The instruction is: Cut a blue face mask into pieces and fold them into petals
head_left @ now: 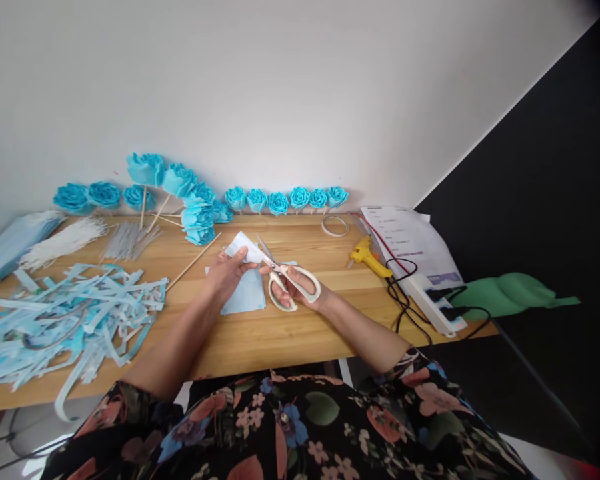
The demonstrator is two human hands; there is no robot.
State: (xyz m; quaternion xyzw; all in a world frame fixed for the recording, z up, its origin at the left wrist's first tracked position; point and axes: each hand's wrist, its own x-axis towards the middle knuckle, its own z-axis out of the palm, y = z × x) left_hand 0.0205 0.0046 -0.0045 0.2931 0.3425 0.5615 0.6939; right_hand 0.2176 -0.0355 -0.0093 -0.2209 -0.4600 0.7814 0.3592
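My left hand (229, 270) pinches a folded pale blue-white piece of sheet (246, 247) above the middle of the wooden table. In my right hand (295, 288) are scissors (307, 283) with cream handles, my fingers through the loops. The scissors' blades are parted and point up and to the left, at the right side of the folded piece. Beneath my hands, light blue sheets (245, 295) lie flat on the table (290, 340). A thin wooden stick (194, 260) rests left of my left hand.
Blue paper flowers (279, 203) line the wall. Cut blue strips (80, 320), white loops (67, 241) and a mask stack (13, 247) occupy the left. On the right are a tape ring (335, 226), yellow glue gun (369, 256), power strip (433, 303), black cables and papers (410, 237).
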